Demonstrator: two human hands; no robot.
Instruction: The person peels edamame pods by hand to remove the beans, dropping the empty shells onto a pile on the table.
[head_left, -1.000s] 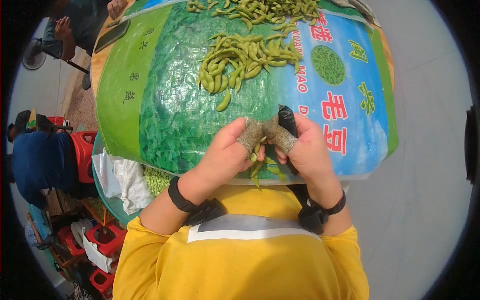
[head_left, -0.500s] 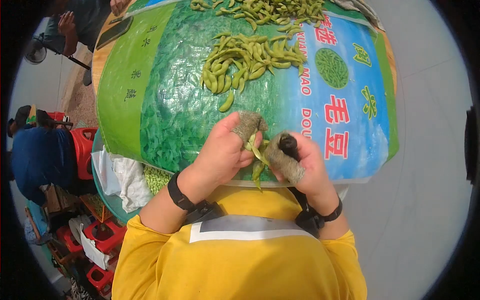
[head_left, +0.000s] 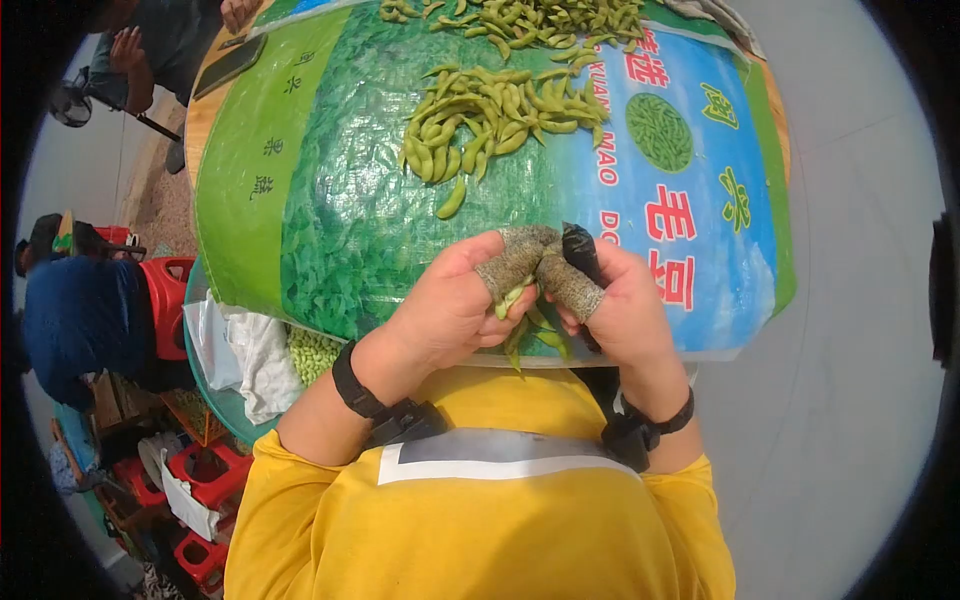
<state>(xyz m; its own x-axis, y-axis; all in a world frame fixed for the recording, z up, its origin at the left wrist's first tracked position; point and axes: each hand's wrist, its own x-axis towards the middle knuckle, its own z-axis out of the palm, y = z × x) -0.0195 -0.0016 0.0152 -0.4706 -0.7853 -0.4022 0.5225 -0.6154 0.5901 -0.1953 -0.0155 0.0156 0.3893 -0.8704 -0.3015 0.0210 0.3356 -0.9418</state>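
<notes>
In the head view, the person in a yellow shirt [head_left: 480, 530] is holding both hands together at the near edge of the table [head_left: 200, 125], which is lying under a printed green and blue sack [head_left: 330, 200]. The left hand [head_left: 445, 312] and the right hand [head_left: 628, 310] are meeting thumb to thumb, each thumb wearing a grey fabric sleeve [head_left: 512, 265], and a finger of the right hand is wearing a black cover [head_left: 580, 252]. Each grip is pressing together on the same edamame pod [head_left: 513, 297], which is sitting between the two thumbs just above the sack's near edge, with more green pods [head_left: 530, 340] hanging below the palms. A pile of pods [head_left: 490, 110] is lying on the sack well beyond the hands, and a second heap [head_left: 520, 18] is lying at the far edge. A dark phone [head_left: 226, 65] is resting at the table's far left corner, near another person's hand [head_left: 127, 55]. Below the table on the left, a green basin [head_left: 215, 405] is holding shelled beans [head_left: 312, 355] beside a white cloth [head_left: 255, 362], and a person in blue [head_left: 80, 315] is sitting by red stools [head_left: 168, 300].
</notes>
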